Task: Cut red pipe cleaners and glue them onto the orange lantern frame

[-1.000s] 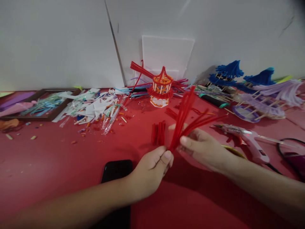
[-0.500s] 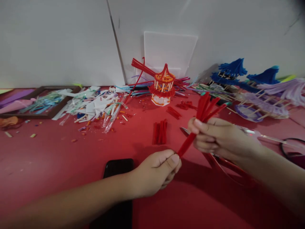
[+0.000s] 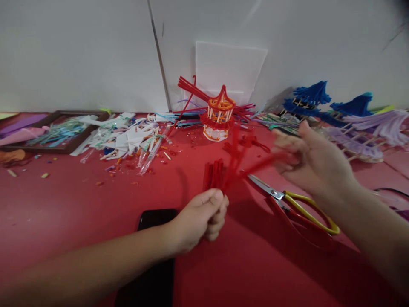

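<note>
My left hand [image 3: 203,219] is closed round the lower end of a bunch of red pipe cleaners [image 3: 234,164], whose upper ends fan out and blur. To the right, my right hand [image 3: 315,157] is raised with its fingers apart, beside the tip of one blurred red strand; whether it touches that strand is unclear. Short red pieces [image 3: 213,174] lie on the table just behind my left hand. Beyond them stands a small red and orange pavilion model [image 3: 220,113] on a white base.
Scissors [image 3: 281,196] with yellow and red handles lie below my right hand. A black phone [image 3: 151,273] is under my left forearm. White scraps [image 3: 128,136] and a brown frame [image 3: 64,149] are at the back left, blue [image 3: 311,94] and lilac models [image 3: 364,140] at the right.
My right hand has let go of the bunch, opened and moved up and right, uncovering the scissors. My left hand has shifted left with the bunch, whose strands have spread.
</note>
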Motion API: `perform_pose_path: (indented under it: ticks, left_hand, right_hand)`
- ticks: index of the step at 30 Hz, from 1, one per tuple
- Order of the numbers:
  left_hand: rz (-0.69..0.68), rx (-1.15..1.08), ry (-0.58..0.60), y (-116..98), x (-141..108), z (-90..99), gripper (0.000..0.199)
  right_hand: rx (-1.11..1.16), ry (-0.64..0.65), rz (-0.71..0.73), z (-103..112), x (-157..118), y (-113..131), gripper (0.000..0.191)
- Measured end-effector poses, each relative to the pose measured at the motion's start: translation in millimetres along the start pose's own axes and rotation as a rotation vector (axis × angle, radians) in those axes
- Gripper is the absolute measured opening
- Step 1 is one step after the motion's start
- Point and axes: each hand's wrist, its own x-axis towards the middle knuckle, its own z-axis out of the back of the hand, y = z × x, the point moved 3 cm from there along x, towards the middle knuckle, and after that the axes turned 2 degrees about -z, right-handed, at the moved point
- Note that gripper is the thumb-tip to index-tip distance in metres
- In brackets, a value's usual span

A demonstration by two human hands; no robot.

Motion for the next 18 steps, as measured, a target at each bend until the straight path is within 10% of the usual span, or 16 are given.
perform_pose_path:
  ticks: [5,11,18]
  left_hand:
    - [-0.241,-0.238,-0.181,-14.6,6.5,4.2,0.033]
    - [-0.25,-0.191,-0.127,-13.7,6.6,-0.5,0.031]
    - [-0.213,-0.086,-0.094,-5.8,8.7,-1.3,0.035]
  right_hand:
    - [-0.491,0.156,0.001,-12.9,-14.2,-40.8,0.027]
    - [-1.014,0.478,0.143,-33.7,-43.3,-76.2,0.033]
    - [-1.193,0.413,0.213,-42.7,-44.1,-94.2,0.02]
